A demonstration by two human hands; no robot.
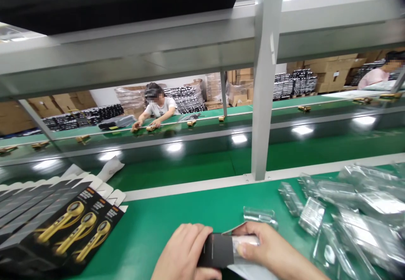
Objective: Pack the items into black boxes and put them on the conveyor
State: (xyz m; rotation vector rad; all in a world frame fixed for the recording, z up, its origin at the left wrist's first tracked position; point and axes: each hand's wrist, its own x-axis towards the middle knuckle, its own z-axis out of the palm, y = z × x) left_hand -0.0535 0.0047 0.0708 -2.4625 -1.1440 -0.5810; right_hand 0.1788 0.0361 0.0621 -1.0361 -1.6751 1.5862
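Lower centre of the frame: my left hand (186, 250) grips the closed side of a small black cardboard carton (220, 250), its fingers laid over the top and its thumb along the near edge. I read this as a brace, so the carton does not slide or twist under pressure from the other side. My right hand (267, 244) grasps a clear, shiny plastic insert (248, 241) at the carton's open end, thumb pressed on its upper face, fingers behind near a raised flap. That pinch probably lines the insert up with the mouth and holds the flap clear. How far in the insert sits, I cannot tell.

Pose: both wrists come up from the bottom edge, the left fairly upright, the right forearm slanting in from lower right. Palms face each other across the carton, low over the green work surface (152, 225).

Around it: one clear plastic tray (259, 214) lies just beyond the right hand. A loose heap of transparent plastic packs (370, 221) fills the lower right, likely there for short reach by that hand. At lower left, black cartons printed with gold tools (79, 225) lean in a close row, pale flaps open at the far end, presumably packed tight for mutual support.
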